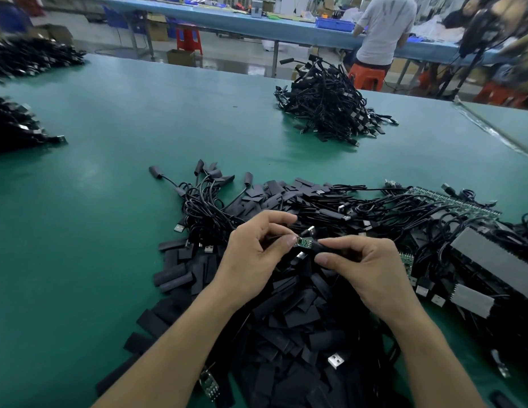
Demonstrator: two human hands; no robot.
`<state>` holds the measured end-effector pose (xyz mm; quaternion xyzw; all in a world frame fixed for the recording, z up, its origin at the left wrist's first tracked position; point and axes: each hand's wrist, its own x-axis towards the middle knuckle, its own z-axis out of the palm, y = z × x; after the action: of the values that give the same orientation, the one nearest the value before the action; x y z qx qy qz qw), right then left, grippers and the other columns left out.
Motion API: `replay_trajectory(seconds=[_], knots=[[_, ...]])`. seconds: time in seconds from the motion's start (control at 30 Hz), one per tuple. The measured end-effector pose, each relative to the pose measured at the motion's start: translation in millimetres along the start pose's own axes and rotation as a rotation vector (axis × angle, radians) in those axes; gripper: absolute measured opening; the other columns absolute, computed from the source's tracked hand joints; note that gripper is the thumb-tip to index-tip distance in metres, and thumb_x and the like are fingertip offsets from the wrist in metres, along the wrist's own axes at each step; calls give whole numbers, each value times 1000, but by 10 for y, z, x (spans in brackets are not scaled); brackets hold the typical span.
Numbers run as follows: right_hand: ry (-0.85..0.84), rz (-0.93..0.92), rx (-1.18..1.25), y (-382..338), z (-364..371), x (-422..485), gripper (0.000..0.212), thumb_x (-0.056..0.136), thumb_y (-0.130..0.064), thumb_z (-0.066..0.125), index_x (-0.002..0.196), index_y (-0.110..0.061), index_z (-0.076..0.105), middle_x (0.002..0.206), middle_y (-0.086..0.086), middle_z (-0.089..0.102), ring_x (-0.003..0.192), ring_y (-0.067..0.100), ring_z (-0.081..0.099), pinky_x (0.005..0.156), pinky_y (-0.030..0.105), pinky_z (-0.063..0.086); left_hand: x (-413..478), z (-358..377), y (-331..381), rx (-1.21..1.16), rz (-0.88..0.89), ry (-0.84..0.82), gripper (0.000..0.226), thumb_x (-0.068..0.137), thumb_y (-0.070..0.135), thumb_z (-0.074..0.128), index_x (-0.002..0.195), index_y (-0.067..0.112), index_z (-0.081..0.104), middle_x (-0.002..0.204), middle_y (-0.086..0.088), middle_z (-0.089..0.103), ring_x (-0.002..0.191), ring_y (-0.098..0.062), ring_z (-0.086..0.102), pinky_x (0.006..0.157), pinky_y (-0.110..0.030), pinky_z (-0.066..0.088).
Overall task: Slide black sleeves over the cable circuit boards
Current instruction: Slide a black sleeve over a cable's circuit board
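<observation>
left hand [251,260] fingers pinch the circuit board [303,242]; right hand [366,266] fingers pinch its black sleeve [323,246].

The scene is lit evenly and fairly brightly from overhead, and only soft, short shadows are cast on the green desk [115,178] beside the far cable heap [324,107]. A pale sheen is seen on the desk, and glare is reflected off the floor [227,61] behind it. The left hand [251,257] and right hand [366,266] are rendered sharply at the centre. The left-edge heaps [12,128] and the upper right corner are smeared by blur, and straight edges are bowed by the wide lens.
</observation>
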<state>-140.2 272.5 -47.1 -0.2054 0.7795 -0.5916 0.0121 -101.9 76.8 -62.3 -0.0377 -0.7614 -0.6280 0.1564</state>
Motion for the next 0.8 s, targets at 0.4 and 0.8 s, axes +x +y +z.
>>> replay_trajectory(seconds=[0.4, 0.8], knots=[[-33, 12, 102, 15, -28, -7, 28, 68, -26, 81, 94, -34, 80, 91, -5, 78, 84, 13, 75, 72, 19, 57, 8, -27, -42, -15, -61, -60, 18, 90, 11, 73, 94, 28, 69, 82, 3, 74, 73, -19, 69, 73, -38, 58], [64, -127, -83, 26, 91, -19, 24, 71, -34, 78, 94, -30, 78, 88, -17, 75, 82, 3, 72, 73, 14, 53, 11, -35, -35, -182, -79, -109, 15, 89, 9, 73, 97, 23, 72, 85, -1, 76, 68, -13, 69, 69, -22, 54]])
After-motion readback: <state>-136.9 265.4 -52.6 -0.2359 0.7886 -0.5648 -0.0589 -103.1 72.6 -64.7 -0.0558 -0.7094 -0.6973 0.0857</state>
